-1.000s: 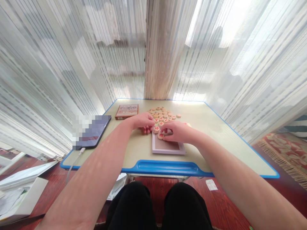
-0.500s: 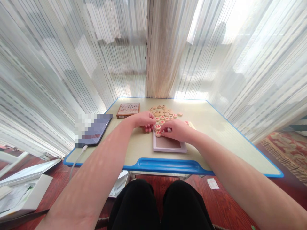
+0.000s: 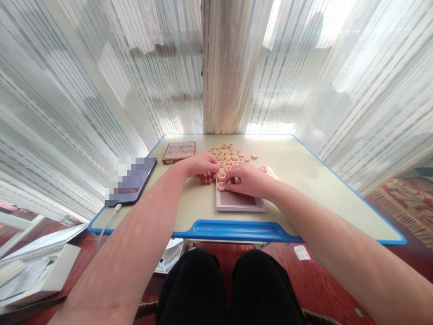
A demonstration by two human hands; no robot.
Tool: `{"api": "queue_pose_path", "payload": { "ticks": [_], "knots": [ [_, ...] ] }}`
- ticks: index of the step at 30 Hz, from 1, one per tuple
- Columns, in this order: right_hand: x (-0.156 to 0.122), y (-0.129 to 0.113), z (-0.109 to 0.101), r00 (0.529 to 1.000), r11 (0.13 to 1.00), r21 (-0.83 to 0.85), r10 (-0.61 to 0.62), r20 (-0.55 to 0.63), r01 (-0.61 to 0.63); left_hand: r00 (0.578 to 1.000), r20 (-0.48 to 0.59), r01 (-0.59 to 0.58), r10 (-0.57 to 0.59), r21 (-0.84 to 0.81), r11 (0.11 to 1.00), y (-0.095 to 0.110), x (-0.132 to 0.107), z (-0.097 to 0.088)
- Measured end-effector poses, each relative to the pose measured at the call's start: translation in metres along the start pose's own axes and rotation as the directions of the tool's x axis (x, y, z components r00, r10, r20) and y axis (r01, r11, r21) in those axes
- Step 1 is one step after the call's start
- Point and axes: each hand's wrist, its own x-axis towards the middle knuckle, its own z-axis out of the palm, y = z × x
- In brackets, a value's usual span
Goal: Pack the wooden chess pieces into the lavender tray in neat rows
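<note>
Two round wooden xiangqi pieces with red characters lie at the left side of a shallow box tray point(image 3: 241, 209), one behind the other. My right hand point(image 3: 248, 179) reaches over the tray, with thumb and fingertips against the right edge of the nearer piece point(image 3: 221, 186). The farther piece point(image 3: 221, 176) sits just behind it. My left hand point(image 3: 206, 168) is at the tray's left rim with its fingers curled in; whether anything is inside them is hidden. Beyond both hands lies a cluster of loose xiangqi pieces point(image 3: 228, 155), some with red or black characters.
A flat printed box point(image 3: 179, 152) lies at the back left of the blue-edged table point(image 3: 314, 198). A tablet point(image 3: 137, 183) with a charging cable point(image 3: 110, 222) is at the left edge. One piece point(image 3: 263, 168) lies beyond my right wrist. A curtain point(image 3: 223, 67) hangs behind the table.
My right fingertips have shifted off the top of the nearer piece to its right edge, so its red character shows more. My left hand stays by the rim. The view has tilted slightly.
</note>
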Motion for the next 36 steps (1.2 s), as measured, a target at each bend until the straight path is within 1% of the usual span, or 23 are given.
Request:
{"api": "queue_pose_path", "payload": {
  "ticks": [7, 10, 16, 23, 25, 27, 29, 31, 33, 36],
  "knots": [
    [0.000, -0.001, 0.000, 1.000, 1.000, -0.003, -0.014, -0.003, 0.014, 1.000, -0.001, 0.012, -0.012, 0.005, 1.000, -0.001, 0.001, 0.000],
    [0.000, -0.002, 0.000, 1.000, 1.000, 0.005, -0.022, -0.008, 0.022, 1.000, 0.002, 0.006, -0.006, 0.009, 1.000, -0.001, 0.002, 0.000],
    [0.001, -0.001, 0.002, 0.997, 0.997, 0.009, -0.076, -0.028, 0.076, 1.000, -0.011, -0.006, 0.006, 0.015, 1.000, -0.001, 0.001, 0.000],
    [0.000, -0.003, 0.000, 0.996, 0.996, -0.001, -0.085, -0.027, 0.085, 1.000, 0.004, -0.023, 0.023, 0.003, 1.000, -0.002, 0.001, 0.000],
    [-0.001, -0.003, -0.001, 0.995, 0.997, 0.005, -0.083, -0.051, 0.083, 1.000, 0.003, -0.022, 0.022, 0.002, 1.000, -0.002, 0.002, 0.000],
    [0.000, -0.002, 0.000, 0.992, 0.997, 0.002, -0.074, -0.104, 0.075, 1.000, 0.003, -0.021, 0.021, 0.004, 1.000, -0.002, 0.002, -0.001],
    [0.002, 0.001, 0.001, 0.986, 0.999, -0.019, -0.045, -0.161, 0.042, 1.000, 0.005, -0.018, 0.018, 0.005, 1.000, -0.002, 0.002, -0.001],
    [0.003, 0.004, 0.003, 0.981, 0.999, -0.049, -0.009, -0.194, -0.001, 1.000, 0.008, -0.010, 0.010, 0.008, 1.000, -0.002, 0.002, -0.001],
    [0.004, 0.006, 0.004, 0.982, 0.998, -0.066, -0.005, -0.189, -0.008, 1.000, 0.006, -0.003, 0.003, 0.015, 1.000, -0.001, 0.001, -0.001],
    [0.005, 0.007, 0.005, 0.984, 0.998, -0.065, -0.030, -0.174, 0.019, 1.000, 0.000, 0.003, -0.003, 0.022, 1.000, -0.001, 0.001, 0.000]
  ]
}}
